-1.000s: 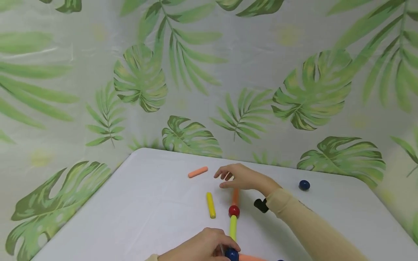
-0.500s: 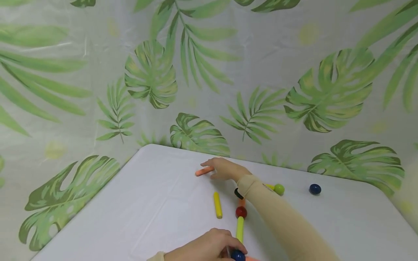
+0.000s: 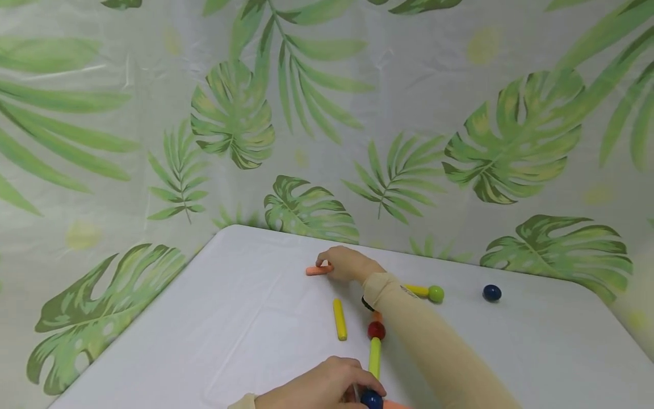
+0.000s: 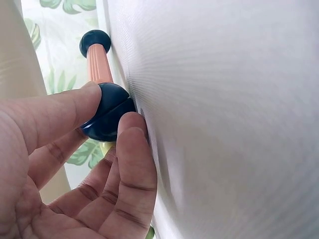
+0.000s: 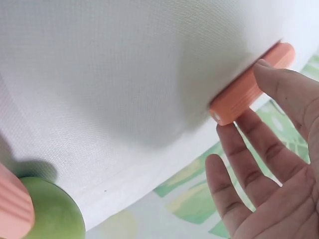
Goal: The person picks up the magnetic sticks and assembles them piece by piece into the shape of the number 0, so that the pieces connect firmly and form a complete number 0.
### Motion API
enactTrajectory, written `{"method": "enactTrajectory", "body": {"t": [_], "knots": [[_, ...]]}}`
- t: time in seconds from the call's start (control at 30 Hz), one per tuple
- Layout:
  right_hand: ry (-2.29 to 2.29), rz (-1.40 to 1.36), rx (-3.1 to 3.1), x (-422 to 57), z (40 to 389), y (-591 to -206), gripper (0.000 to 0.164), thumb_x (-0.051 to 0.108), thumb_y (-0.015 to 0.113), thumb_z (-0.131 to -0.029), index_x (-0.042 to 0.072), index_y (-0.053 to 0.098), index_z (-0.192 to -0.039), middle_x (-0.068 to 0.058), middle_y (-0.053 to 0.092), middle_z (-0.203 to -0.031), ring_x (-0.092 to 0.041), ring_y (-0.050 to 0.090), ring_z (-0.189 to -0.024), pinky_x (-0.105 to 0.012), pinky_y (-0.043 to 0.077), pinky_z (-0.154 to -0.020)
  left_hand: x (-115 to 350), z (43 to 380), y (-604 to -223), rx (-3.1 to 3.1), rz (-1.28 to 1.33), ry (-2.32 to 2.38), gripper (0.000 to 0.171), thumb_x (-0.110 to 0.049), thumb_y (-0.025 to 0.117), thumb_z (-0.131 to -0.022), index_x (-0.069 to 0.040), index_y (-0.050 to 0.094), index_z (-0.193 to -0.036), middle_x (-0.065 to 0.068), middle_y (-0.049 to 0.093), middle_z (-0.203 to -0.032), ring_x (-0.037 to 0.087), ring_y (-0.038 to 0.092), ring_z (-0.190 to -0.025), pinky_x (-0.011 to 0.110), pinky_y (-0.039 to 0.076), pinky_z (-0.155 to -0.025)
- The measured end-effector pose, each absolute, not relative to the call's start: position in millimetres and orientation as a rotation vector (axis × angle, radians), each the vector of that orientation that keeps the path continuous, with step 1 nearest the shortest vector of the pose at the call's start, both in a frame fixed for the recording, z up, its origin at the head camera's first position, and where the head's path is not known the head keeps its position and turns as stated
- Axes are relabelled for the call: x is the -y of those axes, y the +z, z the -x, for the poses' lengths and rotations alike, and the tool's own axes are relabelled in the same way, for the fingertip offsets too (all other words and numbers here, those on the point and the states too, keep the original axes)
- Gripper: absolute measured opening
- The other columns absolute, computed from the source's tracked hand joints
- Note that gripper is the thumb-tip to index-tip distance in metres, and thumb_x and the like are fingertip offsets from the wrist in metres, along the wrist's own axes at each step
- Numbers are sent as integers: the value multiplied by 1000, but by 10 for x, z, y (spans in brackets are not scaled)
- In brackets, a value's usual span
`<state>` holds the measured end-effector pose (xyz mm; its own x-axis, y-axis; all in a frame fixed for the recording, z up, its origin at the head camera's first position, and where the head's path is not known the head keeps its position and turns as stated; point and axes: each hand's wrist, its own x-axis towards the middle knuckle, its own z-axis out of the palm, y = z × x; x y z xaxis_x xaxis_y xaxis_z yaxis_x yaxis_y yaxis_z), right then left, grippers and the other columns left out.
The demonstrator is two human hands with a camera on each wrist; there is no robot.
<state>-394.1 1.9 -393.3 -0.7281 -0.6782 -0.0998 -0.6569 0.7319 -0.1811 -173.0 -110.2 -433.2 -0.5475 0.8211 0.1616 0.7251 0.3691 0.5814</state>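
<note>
My left hand (image 3: pixel 319 385) pinches a dark blue ball (image 3: pixel 372 399) between thumb and fingers at the near edge of the head view. An orange rod (image 4: pixel 99 64) joins that ball to a second blue ball (image 4: pixel 94 44) in the left wrist view. From the held ball a lime rod (image 3: pixel 375 358) runs to a red ball (image 3: pixel 376 330), with another orange rod beyond it, partly hidden by my right sleeve. Towards the back of the table, my right hand (image 3: pixel 349 264) pinches a loose orange rod (image 5: pixel 244 92), thumb on one side and fingertips on the other.
A yellow rod (image 3: pixel 339 320) lies loose on the white table (image 3: pixel 230 318), left of the chain. Right of my sleeve are a yellow rod (image 3: pixel 416 290) touching a green ball (image 3: pixel 436 293) and a separate blue ball (image 3: pixel 492 293). A leaf-patterned sheet (image 3: pixel 306 142) hangs behind.
My right hand has moved left and back from above the chain to the loose orange rod, and its fingers have closed on it. My left hand keeps its pinch on the blue ball.
</note>
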Motion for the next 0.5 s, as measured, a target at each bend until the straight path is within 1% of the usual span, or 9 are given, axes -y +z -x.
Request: {"method": "enactTrajectory", "body": {"t": [0.07, 0.17, 0.33, 0.5], "knots": [[-180, 1063, -2790, -29, 3931, -3935, 25, 12, 71, -103, 17, 72, -128, -5, 69, -98, -19, 60, -90, -35, 54, -86, 1093, 1723, -4323, -2463, -1399, 924, 26, -17, 78, -99, -17, 77, -125, -7, 69, -99, -14, 59, -88, 5, 49, -80], [-137, 1029, -2811, -45, 3910, -3941, 19, 18, 72, -104, 18, 72, -123, -1, 70, -96, -14, 59, -83, -33, 55, -81, 1077, 1722, -4308, -2462, -1390, 907, 27, -17, 78, -99, -17, 77, -126, -8, 69, -100, -14, 59, -86, 5, 49, -79], [-135, 974, -2819, -60, 3867, -3898, 19, 23, 71, -105, 14, 74, -122, -2, 72, -101, -14, 60, -84, -34, 56, -83, 1062, 1726, -4292, -2439, -1346, 915, 27, -16, 77, -101, -17, 76, -127, -8, 69, -102, -14, 60, -84, 6, 51, -77], [-220, 941, -2810, -99, 3815, -3804, 16, 25, 69, -106, 13, 73, -116, -3, 72, -103, -17, 61, -88, -36, 56, -85, 1061, 1720, -4302, -2425, -1299, 935, 26, -18, 75, -102, -17, 75, -128, -10, 69, -105, -13, 61, -85, 8, 52, -77]]}}
